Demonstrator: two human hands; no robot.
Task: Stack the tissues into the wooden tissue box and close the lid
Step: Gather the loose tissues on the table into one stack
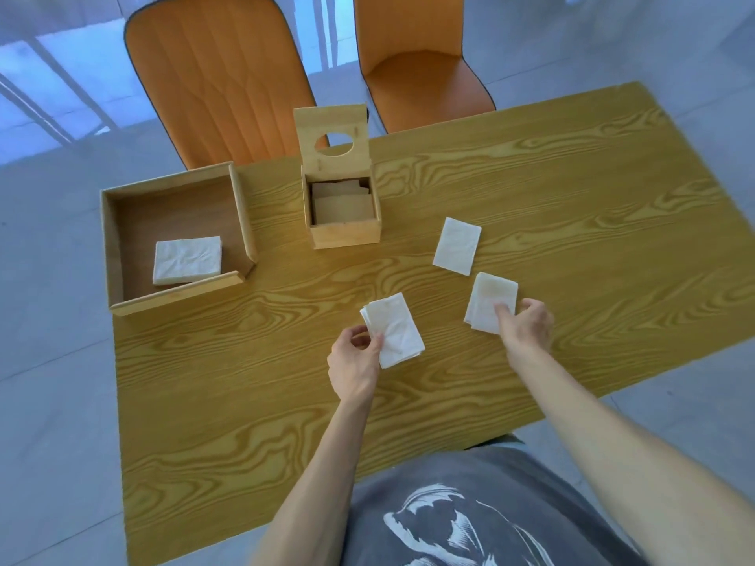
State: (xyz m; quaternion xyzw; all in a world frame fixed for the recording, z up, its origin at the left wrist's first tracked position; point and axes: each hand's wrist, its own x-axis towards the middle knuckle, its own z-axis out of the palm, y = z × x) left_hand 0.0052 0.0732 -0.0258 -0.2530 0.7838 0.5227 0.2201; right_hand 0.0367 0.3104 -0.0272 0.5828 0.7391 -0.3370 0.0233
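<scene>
Table: yellow wood-grain surface, smooth, faintly sheened. Tissue box and raised lid: pale bare wood, matt. Left of the box, tray: same pale wood, darker smooth floor. Tissues: soft white paper, slightly crinkled. Behind the box, chairs: orange, smooth leather-like, stitched. Shirt: grey cloth, printed.

My right grip covers the near corner of a white folded tissue; my elbows run off frame.
</scene>
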